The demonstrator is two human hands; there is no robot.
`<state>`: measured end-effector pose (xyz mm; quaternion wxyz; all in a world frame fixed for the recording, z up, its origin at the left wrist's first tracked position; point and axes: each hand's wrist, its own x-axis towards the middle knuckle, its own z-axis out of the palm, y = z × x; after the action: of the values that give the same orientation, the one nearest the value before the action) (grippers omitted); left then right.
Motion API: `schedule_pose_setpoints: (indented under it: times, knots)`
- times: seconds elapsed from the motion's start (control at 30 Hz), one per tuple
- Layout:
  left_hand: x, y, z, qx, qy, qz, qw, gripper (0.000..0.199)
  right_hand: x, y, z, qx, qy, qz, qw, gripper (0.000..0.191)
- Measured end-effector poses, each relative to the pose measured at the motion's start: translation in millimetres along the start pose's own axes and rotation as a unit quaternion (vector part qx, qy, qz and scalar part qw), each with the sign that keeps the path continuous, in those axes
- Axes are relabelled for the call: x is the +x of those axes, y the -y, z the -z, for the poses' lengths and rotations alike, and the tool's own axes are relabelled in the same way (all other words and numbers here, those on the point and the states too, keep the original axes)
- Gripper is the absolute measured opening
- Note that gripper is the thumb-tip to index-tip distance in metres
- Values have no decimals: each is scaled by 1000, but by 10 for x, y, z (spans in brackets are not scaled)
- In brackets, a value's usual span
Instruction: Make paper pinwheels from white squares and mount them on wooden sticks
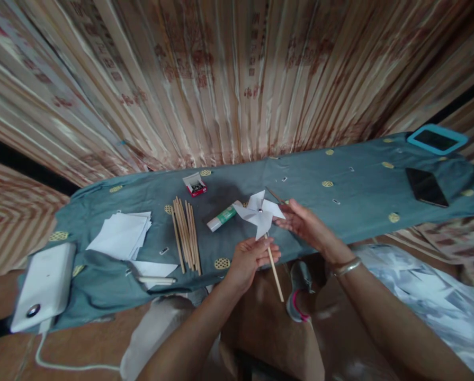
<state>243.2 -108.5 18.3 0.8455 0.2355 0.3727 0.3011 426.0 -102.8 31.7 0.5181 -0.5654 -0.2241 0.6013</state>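
Observation:
A white paper pinwheel point(260, 210) with a small metal pin at its centre is fixed on a wooden stick point(275, 274) that slants down over the table's front edge. My left hand point(253, 257) is closed round the upper part of that stick, just below the paper blades. Beside the pinwheel's right blade is my right hand point(300, 225), its fingers apart and close to the paper. Left of the pinwheel lies a green and white glue stick point(223, 216).
Several wooden sticks point(187, 238), white paper sheets point(121, 234) and an open red box of pins point(196, 184) lie left. A white power bank point(48, 286) sits far left. At right are a black phone point(426, 187) and a blue-framed device point(437, 139).

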Motion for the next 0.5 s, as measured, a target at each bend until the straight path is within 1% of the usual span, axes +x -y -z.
schedule_pose_setpoints:
  times: [0.1, 0.17, 0.23, 0.3, 0.37, 0.43, 0.5]
  knots:
    - [62, -79, -40, -1, -7, -23, 1000, 51, -25, -137, 48, 31, -2, 28, 999, 40]
    - [101, -129, -63, 0, -14, -37, 999, 50, -62, -212, 55, 16, -3, 60, 998, 45]
    - [138, -172, -78, 6, -23, -60, 998, 48, -114, -235, 43, -31, 18, 83, 996, 46]
    - [175, -208, -83, 17, -40, -92, 995, 43, -167, -202, 22, -108, 63, 96, 988, 43]
    - [209, -235, -76, 34, -51, -123, 991, 39, -202, -146, 2, -178, 132, 94, 970, 42]
    - [239, -254, -61, 53, -55, -141, 987, 37, -208, -110, -21, -212, 194, 73, 955, 39]
    - [261, -268, -40, 69, -59, -150, 985, 36, -189, -112, -49, -219, 234, 45, 946, 38]
